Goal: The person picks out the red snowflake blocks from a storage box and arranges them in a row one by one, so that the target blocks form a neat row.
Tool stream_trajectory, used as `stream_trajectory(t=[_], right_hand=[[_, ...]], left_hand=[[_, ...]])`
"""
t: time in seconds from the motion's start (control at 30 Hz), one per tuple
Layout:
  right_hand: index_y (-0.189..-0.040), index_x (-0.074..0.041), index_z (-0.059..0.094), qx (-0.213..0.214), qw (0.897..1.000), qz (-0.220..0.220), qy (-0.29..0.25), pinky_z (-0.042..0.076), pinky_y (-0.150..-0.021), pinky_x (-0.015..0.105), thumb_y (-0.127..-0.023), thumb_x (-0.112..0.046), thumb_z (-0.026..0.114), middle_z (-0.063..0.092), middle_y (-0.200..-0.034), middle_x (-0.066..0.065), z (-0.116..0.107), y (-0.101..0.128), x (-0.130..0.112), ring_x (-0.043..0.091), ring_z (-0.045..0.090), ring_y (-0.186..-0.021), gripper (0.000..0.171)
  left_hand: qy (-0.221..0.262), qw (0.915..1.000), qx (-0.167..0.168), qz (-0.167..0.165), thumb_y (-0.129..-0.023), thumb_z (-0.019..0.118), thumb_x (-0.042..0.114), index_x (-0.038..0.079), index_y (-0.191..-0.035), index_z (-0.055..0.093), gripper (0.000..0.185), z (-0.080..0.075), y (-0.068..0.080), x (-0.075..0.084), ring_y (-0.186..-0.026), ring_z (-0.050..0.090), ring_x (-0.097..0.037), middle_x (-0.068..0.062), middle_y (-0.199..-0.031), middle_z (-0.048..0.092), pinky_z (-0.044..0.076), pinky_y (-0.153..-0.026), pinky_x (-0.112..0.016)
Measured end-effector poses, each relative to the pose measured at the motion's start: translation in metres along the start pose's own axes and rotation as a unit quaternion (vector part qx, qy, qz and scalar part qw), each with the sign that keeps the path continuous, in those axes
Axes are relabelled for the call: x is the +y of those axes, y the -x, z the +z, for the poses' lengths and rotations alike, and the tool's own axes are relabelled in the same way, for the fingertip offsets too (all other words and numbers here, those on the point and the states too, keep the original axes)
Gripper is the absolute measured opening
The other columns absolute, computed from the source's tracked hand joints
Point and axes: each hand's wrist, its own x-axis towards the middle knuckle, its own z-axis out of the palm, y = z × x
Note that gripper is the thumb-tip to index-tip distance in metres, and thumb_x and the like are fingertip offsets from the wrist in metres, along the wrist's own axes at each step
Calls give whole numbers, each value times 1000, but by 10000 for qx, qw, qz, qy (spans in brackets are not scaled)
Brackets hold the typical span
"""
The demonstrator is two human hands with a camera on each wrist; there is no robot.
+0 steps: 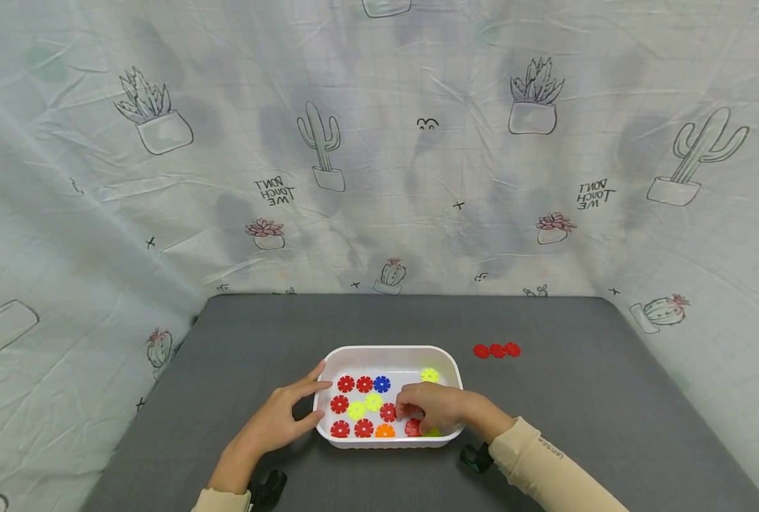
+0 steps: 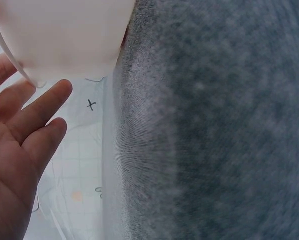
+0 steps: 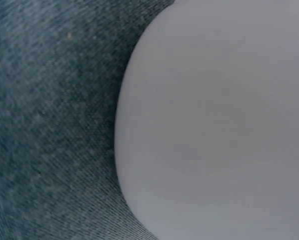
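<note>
A white plastic tray (image 1: 388, 442) holds several notched plastic discs in red, yellow, blue and orange. My left hand (image 1: 281, 418) spreads its fingers at the tray's left end, fingertips right at the rim. In the left wrist view those loosely extended fingers (image 2: 42, 107) lie against the tray's pale outer wall (image 2: 69, 40). Reaching over the right side, my right hand (image 1: 433, 404) has bent fingers low among the discs, close to a red disc (image 1: 412, 427) and another red disc (image 1: 388, 412). I cannot tell whether it pinches one. The right wrist view shows only the tray's wall (image 3: 214, 120) and cloth.
Three red discs (image 1: 497, 350) lie in a row on the grey table (image 1: 565, 398), right of the tray and farther back. A white curtain (image 1: 379, 142) printed with cacti hangs behind the table and along its sides.
</note>
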Motion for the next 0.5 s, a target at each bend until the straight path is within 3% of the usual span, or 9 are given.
stream_trajectory(t=[0.5], right_hand=[[-82,-21,59,-52,9998,97,-181,43,-64,14,-74,-3,68,52,-77,-10,2,0,0,2,46,-71,22]], left_hand=[[-63,9999,62,111,-80,64,27,19,-123,56,45,1,1,0,-125,42,-18,2,-144,32,40,-94,-48]])
